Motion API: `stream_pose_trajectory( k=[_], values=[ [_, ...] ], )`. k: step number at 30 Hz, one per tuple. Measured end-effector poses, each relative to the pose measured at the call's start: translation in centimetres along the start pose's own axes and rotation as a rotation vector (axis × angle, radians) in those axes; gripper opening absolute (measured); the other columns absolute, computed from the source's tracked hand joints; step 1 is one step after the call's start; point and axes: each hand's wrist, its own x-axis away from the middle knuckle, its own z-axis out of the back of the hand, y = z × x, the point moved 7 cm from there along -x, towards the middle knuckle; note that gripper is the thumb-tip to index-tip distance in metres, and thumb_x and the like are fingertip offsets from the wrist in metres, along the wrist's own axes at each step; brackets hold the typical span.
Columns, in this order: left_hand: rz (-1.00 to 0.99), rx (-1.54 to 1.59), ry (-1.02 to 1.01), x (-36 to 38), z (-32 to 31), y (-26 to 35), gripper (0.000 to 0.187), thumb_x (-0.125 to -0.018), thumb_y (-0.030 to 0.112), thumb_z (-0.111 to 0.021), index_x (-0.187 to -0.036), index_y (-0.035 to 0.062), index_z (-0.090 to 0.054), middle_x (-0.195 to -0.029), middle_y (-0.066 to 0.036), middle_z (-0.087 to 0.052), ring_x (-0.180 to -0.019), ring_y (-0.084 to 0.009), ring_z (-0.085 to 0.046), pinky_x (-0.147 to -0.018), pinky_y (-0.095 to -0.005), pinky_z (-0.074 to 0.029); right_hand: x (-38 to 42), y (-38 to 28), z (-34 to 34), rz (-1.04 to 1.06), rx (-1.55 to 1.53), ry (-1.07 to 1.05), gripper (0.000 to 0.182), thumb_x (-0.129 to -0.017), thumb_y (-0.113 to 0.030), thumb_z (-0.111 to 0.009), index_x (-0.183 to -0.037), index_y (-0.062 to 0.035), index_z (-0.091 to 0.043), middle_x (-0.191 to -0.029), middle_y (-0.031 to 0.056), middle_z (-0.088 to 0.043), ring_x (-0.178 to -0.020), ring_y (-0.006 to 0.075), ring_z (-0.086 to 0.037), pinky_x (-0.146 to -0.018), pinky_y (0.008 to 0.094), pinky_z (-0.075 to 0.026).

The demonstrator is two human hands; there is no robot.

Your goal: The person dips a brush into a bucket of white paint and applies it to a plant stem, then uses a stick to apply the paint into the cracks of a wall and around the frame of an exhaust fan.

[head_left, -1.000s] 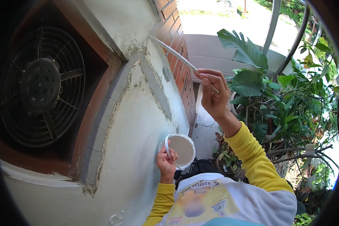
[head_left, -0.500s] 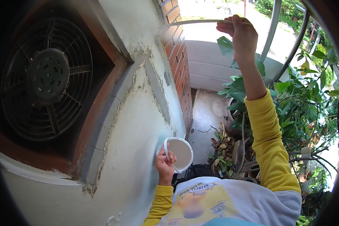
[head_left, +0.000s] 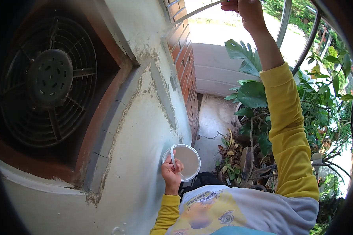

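My left hand (head_left: pixel 171 174) is closed round the handle of a white bucket (head_left: pixel 199 166), tilted toward me and resting close against the wall. Inside the bucket is a smooth, pale greyish-white surface. High at the top edge of the view, my right hand (head_left: pixel 250 11) is partly cut off. Its fingers pinch a long, thin, pale tool (head_left: pixel 202 9) that reaches left toward the corner where the painted wall (head_left: pixel 145 117) meets the brick edging. The tool's far end is blurred against the wall, so I cannot tell its kind.
A large fan (head_left: pixel 51 78) behind a round grille sits in a recess on the left. Bare grey cement patches (head_left: pixel 161 92) mark the wall beside the bricks (head_left: pixel 186 62). Leafy plants (head_left: pixel 252 94), dry leaves (head_left: pixel 231 156) and a metal railing (head_left: pixel 308 43) stand on the right.
My right hand has risen toward the top edge, and the tool now slopes down to the left instead of lying nearly level. My left hand and the bucket have hardly moved.
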Motion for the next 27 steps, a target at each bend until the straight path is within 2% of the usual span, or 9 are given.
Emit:
stream_pose_trajectory(
  k=[7, 13, 16, 25, 27],
  values=[
    [-0.002, 0.016, -0.002, 0.0, 0.0, 0.0, 0.055, -0.074, 0.019, -0.033, -0.118, -0.0049, -0.056, -0.058, -0.005, -0.044, -0.042, -0.0111, -0.028, -0.045, -0.027, -0.03, -1.1, 0.7, -0.3, -0.071, 0.057, -0.035, 0.021, -0.096, -0.01, -0.038, -0.086, 0.0052, -0.049, -0.068, 0.0147, -0.058, -0.057, 0.0256, -0.064, -0.054, 0.0368, -0.059],
    [-0.002, 0.012, 0.002, 0.0, 0.0, 0.0, 0.055, -0.075, 0.019, -0.033, -0.119, -0.0047, -0.056, -0.058, -0.005, -0.044, -0.043, -0.0112, -0.028, -0.046, -0.027, -0.03, -1.4, 2.7, -1.1, -0.102, 0.041, -0.109, 0.02, -0.095, -0.008, -0.038, -0.086, 0.0061, -0.048, -0.072, 0.0156, -0.058, -0.059, 0.0261, -0.065, -0.054, 0.0366, -0.059],
    [-0.003, 0.012, 0.007, 0.0, 0.1, -0.1, 0.055, -0.075, 0.019, -0.033, -0.119, -0.0048, -0.056, -0.058, -0.004, -0.044, -0.043, -0.0114, -0.028, -0.046, -0.027, -0.03, -1.7, 2.8, -1.2, -0.059, 0.048, -0.059, 0.018, -0.094, -0.006, -0.038, -0.084, 0.006, -0.048, -0.07, 0.0155, -0.058, -0.057, 0.0257, -0.065, -0.054, 0.036, -0.059],
    [-0.001, 0.0, 0.014, 0.0, 0.3, -0.1, 0.055, -0.076, 0.021, -0.033, -0.119, -0.0044, -0.057, -0.059, -0.004, -0.045, -0.043, -0.0114, -0.029, -0.046, -0.027, -0.031, -3.1, 3.3, -1.7, -0.013, 0.108, -0.078, 0.015, -0.092, -0.004, -0.04, -0.082, 0.0054, -0.048, -0.068, 0.0144, -0.058, -0.058, 0.024, -0.065, -0.053, 0.0343, -0.058],
    [-0.003, 0.001, 0.012, 0.0, 0.3, -0.1, 0.055, -0.076, 0.021, -0.033, -0.119, -0.0043, -0.057, -0.059, -0.004, -0.045, -0.043, -0.0114, -0.029, -0.047, -0.027, -0.031, -3.1, 3.2, -1.6, -0.021, 0.14, -0.02, 0.014, -0.091, -0.004, -0.042, -0.083, 0.0053, -0.048, -0.07, 0.0143, -0.059, -0.058, 0.0235, -0.065, -0.053, 0.0337, -0.058]
  ],
)
